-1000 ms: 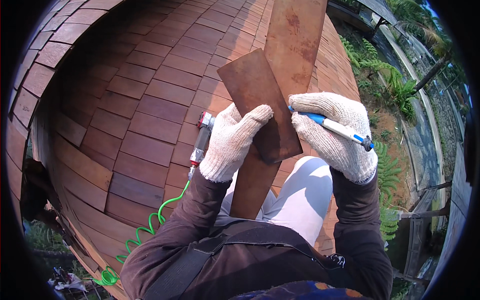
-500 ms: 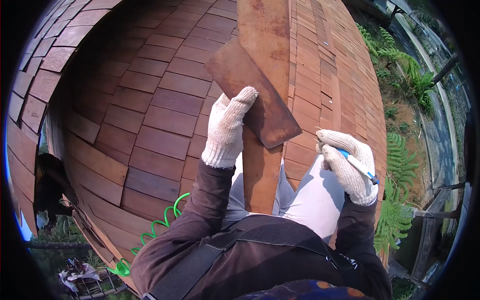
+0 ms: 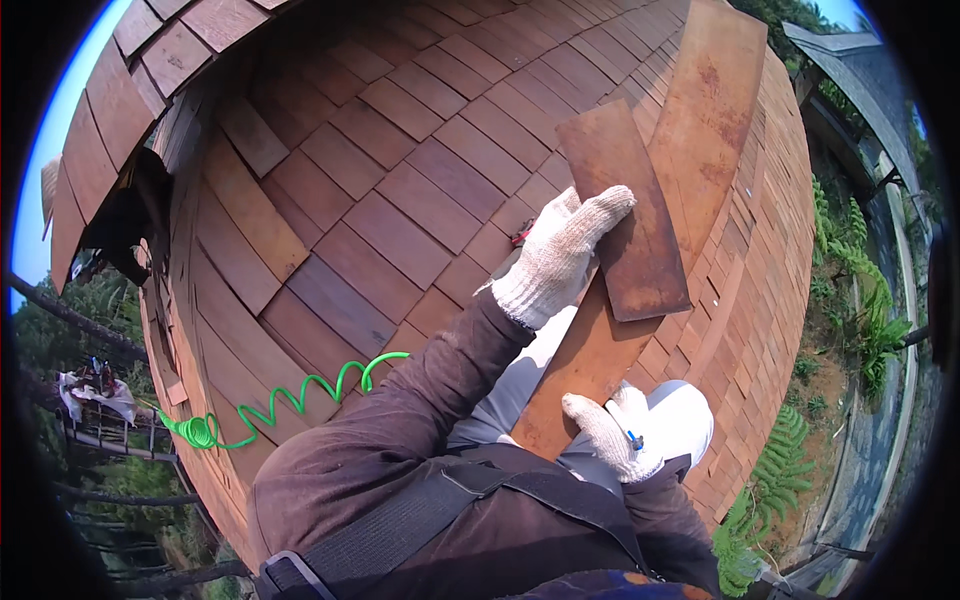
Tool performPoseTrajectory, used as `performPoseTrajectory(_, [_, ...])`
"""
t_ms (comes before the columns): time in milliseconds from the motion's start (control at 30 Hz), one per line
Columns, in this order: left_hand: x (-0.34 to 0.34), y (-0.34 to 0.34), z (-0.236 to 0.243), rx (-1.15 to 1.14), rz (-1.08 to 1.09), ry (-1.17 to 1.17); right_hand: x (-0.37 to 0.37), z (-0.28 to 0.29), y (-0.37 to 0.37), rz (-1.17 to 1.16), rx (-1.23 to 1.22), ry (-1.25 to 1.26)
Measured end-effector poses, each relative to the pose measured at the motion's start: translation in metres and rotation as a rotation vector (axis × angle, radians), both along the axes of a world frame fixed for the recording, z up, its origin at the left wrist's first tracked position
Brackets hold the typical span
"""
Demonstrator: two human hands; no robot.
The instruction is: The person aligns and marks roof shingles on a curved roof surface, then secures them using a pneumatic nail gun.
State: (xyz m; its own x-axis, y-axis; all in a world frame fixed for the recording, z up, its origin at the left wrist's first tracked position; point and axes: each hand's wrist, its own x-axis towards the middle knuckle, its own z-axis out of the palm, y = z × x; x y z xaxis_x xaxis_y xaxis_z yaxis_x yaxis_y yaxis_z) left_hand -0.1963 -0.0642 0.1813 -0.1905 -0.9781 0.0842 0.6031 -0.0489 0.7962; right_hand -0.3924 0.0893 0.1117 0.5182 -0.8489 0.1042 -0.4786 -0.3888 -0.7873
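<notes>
In what seems a holding step, the short, dark-brown rectangular wooden board is gripped by the white-gloved left hand over the long, reddish-brown plank, while a half-hidden blue pen is grasped by the white-gloved right hand, steadiness seemingly being called for next.

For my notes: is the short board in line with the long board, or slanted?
Slanted: the short board has edges running at an angle to the long board.

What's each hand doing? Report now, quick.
Left hand: closed on the small board, thumb on top.
Right hand: closed around a pen, mostly hidden, blue end showing.
</notes>
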Motion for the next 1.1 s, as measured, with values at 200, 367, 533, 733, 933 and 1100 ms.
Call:
performPoseTrajectory(200, [0.129, -0.024, 0.027, -0.079, 0.517, -0.16, -0.005, 0.016, 0.017, -0.64, 0.418, -0.78])
performPoseTrajectory(367, [0.342, 0.001, 0.048, -0.116, 1.181, -0.34, -0.004, 0.004, 0.0, -0.749, 0.358, -0.921])
performPoseTrajectory(533, [0.501, 0.057, 0.039, 0.018, 1.551, -0.769, -0.019, -0.018, -0.014, -0.865, 0.387, -0.905])
performPoseTrajectory(733, [0.563, 0.079, 0.03, -0.01, 1.825, -1.055, -0.028, -0.025, -0.023, -0.884, 0.469, -0.8])
performPoseTrajectory(933, [0.615, 0.08, 0.025, 0.12, 1.923, -0.645, -0.042, -0.029, -0.041, -0.913, 0.646, -0.753])
performPoseTrajectory(1100, [0.692, 0.081, -0.017, 0.334, 2.027, -0.814, -0.031, -0.03, -0.048, -0.945, 0.591, -0.709])
